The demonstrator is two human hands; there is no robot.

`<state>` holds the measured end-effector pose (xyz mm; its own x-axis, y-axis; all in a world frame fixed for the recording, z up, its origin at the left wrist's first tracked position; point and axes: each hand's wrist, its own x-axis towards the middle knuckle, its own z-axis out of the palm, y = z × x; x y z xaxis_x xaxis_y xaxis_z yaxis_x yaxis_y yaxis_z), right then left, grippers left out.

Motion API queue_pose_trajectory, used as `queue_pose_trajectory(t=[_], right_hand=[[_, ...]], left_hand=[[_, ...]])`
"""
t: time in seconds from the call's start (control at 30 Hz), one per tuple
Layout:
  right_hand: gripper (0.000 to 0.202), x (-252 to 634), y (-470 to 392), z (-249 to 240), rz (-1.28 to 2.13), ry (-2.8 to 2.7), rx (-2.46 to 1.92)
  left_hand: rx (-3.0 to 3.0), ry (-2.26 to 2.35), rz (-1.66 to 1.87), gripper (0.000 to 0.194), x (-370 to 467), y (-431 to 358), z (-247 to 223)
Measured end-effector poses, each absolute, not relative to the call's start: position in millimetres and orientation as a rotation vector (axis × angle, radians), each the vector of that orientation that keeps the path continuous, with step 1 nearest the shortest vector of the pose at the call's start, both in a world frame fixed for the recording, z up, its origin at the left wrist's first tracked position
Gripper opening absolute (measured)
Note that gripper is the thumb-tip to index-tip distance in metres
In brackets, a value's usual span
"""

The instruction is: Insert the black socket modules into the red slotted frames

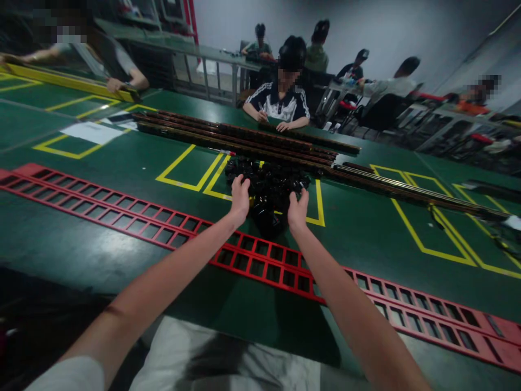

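Observation:
Both my hands reach forward over the green table (134, 239) to a pile of small black parts (271, 187). My left hand (241, 196) is at the left side of the pile, its fingers spread and bent toward the parts. On the right side, my right hand (298, 207) touches the pile's edge, thumb and fingers apart. Some black parts lie between the two palms. Under my forearms runs a long red frame (260, 258) with two rows of rectangular openings.
Long dark strips (244, 136) lie behind the pile. Yellow tape outlines (179, 182) mark the table. A seated person (279, 98) faces me across it. At the left, another person (109, 60) holds a yellow bar (69, 80). White paper (95, 132) lies at the left.

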<state>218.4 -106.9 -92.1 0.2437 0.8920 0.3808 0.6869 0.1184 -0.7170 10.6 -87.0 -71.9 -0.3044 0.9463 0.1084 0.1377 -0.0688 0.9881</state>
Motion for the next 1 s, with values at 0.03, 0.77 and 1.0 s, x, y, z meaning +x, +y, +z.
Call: queue_pose_trajectory(t=[0.03, 0.77, 1.0], right_hand=[[0.064, 210, -108, -84, 0.337, -1.366, -1.640], [0.022, 250, -276, -19, -0.060, -2.224, -1.854], [0.027, 270, -331, -22, 0.147, -2.404, -2.099]], left_hand=[[1.231, 1.445, 1.469, 0.044, 18, -87, -65], [2.771, 1.084, 0.330, 0.055, -66, -256, -47], [2.842, 1.053, 0.148, 0.019, -55, -237, -37]])
